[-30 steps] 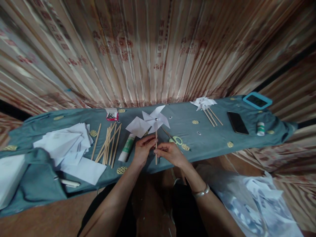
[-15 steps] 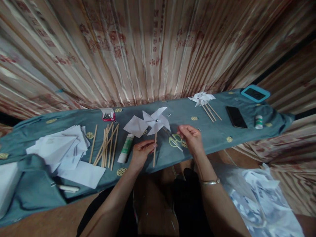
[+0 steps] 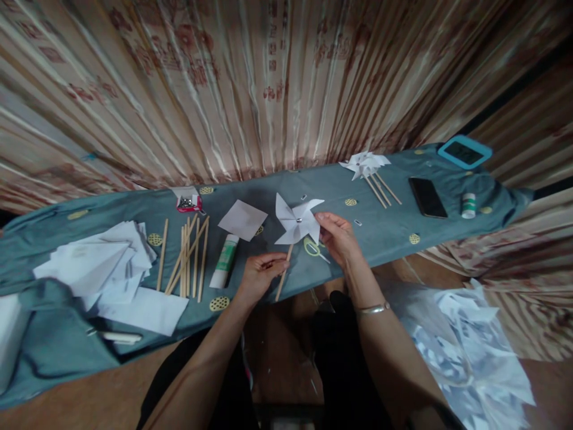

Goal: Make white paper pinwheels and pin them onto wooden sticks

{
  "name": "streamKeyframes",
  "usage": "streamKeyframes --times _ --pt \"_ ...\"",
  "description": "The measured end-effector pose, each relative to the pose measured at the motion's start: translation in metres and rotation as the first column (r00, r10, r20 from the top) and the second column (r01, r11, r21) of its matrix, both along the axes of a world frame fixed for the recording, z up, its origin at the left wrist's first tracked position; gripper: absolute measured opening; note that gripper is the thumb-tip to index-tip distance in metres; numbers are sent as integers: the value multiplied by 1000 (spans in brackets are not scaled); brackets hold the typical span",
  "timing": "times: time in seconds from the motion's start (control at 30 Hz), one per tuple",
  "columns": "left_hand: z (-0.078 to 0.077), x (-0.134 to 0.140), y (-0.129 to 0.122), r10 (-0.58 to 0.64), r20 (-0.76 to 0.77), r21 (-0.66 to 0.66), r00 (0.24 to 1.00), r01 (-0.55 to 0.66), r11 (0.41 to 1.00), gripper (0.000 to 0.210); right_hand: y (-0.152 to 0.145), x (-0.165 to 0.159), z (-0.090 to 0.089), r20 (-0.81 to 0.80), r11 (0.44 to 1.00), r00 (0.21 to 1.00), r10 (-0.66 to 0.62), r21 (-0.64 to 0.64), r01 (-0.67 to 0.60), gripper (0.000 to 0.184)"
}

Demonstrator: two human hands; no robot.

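A white paper pinwheel (image 3: 290,227) with a shiny pin at its centre tilts to the right above the table. My left hand (image 3: 259,276) is closed round its wooden stick (image 3: 282,285), thumb and fingers together. At the pinwheel's right blade, my right hand (image 3: 342,239) has its thumb and fingers closed on the paper edge. Green-handled scissors (image 3: 312,248) lie partly hidden behind the pinwheel. To its left are a square of white paper (image 3: 242,220) and a glue stick (image 3: 225,261).
Loose wooden sticks (image 3: 184,260) and piled paper (image 3: 89,257) lie left, near a small red box of pins (image 3: 188,204) and a white pen (image 3: 120,338). Finished pinwheels (image 3: 364,164), a phone (image 3: 427,197), another glue stick (image 3: 468,206) and a blue-framed device (image 3: 465,152) are right.
My right hand has come left to the pinwheel's blade. The pinwheel has shifted right and its stick leans more. Its blades have turned, and it now covers more of the scissors.
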State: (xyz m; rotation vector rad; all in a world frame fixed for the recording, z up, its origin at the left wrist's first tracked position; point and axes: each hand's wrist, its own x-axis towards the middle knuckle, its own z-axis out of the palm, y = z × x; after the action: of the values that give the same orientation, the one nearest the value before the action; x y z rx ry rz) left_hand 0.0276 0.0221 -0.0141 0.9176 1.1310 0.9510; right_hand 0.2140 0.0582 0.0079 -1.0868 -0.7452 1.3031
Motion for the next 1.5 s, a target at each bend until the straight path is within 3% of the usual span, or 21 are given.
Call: streamKeyframes --times 0.7,1.5 --pt "2 -1 2 76 40 16 996 -77 997 25 -3 -18 -4 -160 993 986 55 -92 -70 35" --pt "3 -1 2 52 38 36 998 -54 998 26 -5 -24 -3 -139 991 986 96 -77 -107 30"
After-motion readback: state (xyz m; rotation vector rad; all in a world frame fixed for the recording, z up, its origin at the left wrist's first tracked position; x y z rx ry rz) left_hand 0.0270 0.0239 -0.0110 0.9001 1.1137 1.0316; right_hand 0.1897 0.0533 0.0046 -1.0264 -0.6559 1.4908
